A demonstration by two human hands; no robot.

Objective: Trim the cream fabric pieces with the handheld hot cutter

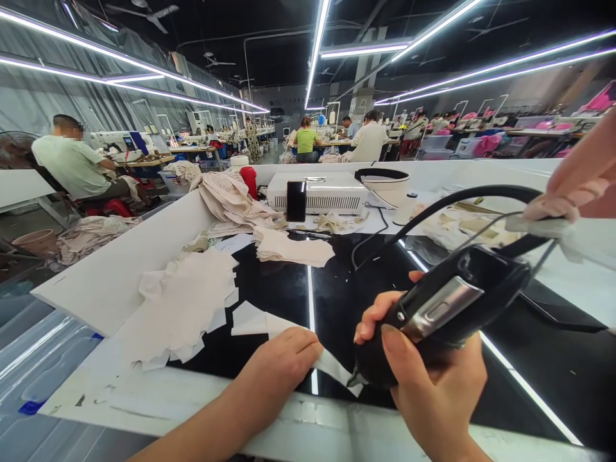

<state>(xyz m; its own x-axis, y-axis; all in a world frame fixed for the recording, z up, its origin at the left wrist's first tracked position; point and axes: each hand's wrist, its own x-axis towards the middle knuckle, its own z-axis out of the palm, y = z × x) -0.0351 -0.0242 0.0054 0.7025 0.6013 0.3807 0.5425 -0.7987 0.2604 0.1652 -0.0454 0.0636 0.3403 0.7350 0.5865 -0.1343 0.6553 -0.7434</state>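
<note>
My right hand (pixel 428 378) is wrapped round a black corded handheld tool (pixel 433 314) with a silver plate on its side. The tool's small metal tip (pixel 355 378) meets the end of a narrow white fabric piece (pixel 332 366). Curled and closed, my left hand (pixel 283 359) presses this piece onto the glossy black work surface (pixel 269 282); its fingertips are partly hidden. To the left lies a stack of white cut fabric pieces (pixel 187 308). Another small stack of cream fabric pieces (pixel 293 247) lies farther back.
Behind stand a white vented box (pixel 317 194), a phone (pixel 296 201) and a white bucket (pixel 385 189). A black cable (pixel 462 191) arches to the tool. Another person's hand (pixel 563 199) is near it at upper right. A white side wall (pixel 115 263) borders the left.
</note>
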